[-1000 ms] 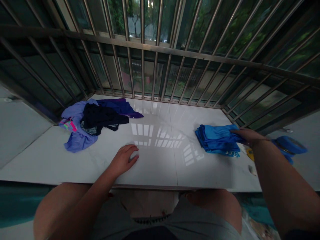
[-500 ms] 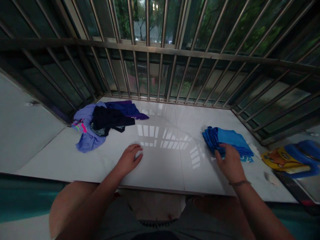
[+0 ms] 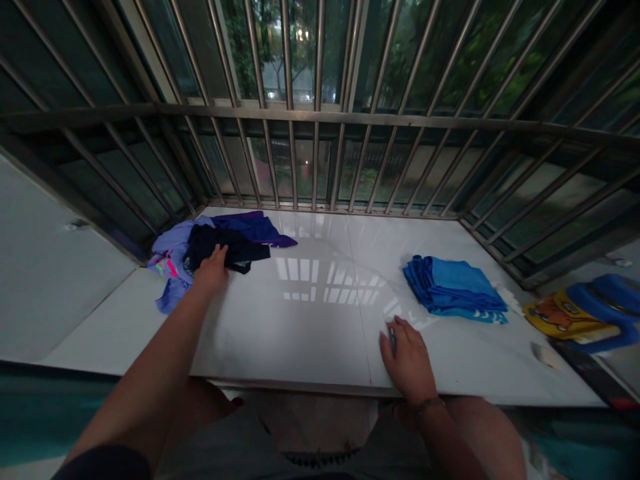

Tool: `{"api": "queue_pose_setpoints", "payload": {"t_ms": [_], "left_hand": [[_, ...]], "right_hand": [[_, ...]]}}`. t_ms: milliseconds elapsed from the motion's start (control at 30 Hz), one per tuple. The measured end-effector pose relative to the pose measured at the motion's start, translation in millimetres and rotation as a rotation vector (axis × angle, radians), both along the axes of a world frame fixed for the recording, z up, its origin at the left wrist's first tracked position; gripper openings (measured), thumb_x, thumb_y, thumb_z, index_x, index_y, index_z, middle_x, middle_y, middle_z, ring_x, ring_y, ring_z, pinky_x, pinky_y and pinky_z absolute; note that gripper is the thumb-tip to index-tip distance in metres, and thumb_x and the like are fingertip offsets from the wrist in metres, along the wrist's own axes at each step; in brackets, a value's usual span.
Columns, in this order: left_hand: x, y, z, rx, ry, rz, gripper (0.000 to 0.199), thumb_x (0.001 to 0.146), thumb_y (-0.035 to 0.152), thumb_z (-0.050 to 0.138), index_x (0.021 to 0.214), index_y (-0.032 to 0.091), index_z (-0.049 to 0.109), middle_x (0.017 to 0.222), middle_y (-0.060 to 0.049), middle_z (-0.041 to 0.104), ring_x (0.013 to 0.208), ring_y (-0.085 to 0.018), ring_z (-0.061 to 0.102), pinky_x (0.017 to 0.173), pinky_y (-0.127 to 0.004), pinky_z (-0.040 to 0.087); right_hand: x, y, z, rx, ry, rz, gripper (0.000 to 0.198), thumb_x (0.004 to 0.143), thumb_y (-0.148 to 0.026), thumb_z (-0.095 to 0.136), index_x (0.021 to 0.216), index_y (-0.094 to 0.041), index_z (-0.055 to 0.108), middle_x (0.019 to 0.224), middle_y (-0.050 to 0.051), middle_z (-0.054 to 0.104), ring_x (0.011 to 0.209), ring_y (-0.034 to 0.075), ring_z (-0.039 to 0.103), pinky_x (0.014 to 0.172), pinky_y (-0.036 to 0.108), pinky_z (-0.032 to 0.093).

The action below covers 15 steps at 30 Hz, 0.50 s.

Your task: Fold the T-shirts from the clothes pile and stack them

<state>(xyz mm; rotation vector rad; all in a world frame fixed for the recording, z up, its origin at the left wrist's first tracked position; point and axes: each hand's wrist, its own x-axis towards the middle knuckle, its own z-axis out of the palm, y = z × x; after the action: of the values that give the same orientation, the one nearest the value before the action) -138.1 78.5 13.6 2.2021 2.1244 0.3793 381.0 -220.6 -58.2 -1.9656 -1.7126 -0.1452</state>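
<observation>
On the left of the white ledge lies a loose heap: a black garment (image 3: 245, 249) on top, a lavender garment (image 3: 175, 241) beneath it and a dark blue and purple cloth (image 3: 265, 230) behind. My left hand (image 3: 212, 272) reaches onto the near side of the black garment, fingers stretched out and touching it. Over the ledge's right half, my right hand (image 3: 409, 352) is empty, its thumb apart from the fingers. Beyond that hand sits a folded stack of blue cloth (image 3: 460, 283), with white print along its lower edge.
The glossy white ledge (image 3: 310, 333) ends at metal window bars (image 3: 330, 119). Far right stand a blue and yellow item with a cartoon figure (image 3: 575, 317), a small pale object (image 3: 546, 355) and a dark flat item (image 3: 595, 373). My legs are below the front edge.
My left hand has moved left and forward onto the black garment. My right hand has left the blue stack and come nearer to me and leftward. The view has tilted slightly up.
</observation>
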Motion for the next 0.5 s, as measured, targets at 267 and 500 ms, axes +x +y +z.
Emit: {"api": "queue_pose_setpoints", "payload": {"t_ms": [267, 500], "left_hand": [[7.7, 15.3, 26.2, -0.235, 0.149, -0.016, 0.036, 0.101, 0.031, 0.061, 0.133, 0.016, 0.068, 0.109, -0.021, 0.08, 0.102, -0.038, 0.077, 0.091, -0.043, 0.057], [103.8, -104.6, 1.0, -0.047, -0.098, -0.538, 0.02, 0.109, 0.034, 0.053, 0.107, 0.026, 0.071, 0.092, -0.009, 0.074, 0.089, -0.028, 0.074, 0.081, -0.037, 0.056]], "right_hand": [[1.7, -1.8, -3.3, 0.009, 0.011, 0.005, 0.037, 0.108, -0.042, 0.051, 0.126, -0.017, 0.071, 0.145, 0.022, 0.071, 0.139, 0.038, 0.064, 0.123, 0.061, 0.047], [2.6, -1.5, -4.9, -0.004, 0.023, 0.01, 0.037, 0.108, -0.043, 0.051, 0.126, -0.019, 0.072, 0.144, 0.021, 0.072, 0.139, 0.038, 0.064, 0.123, 0.062, 0.048]]}}
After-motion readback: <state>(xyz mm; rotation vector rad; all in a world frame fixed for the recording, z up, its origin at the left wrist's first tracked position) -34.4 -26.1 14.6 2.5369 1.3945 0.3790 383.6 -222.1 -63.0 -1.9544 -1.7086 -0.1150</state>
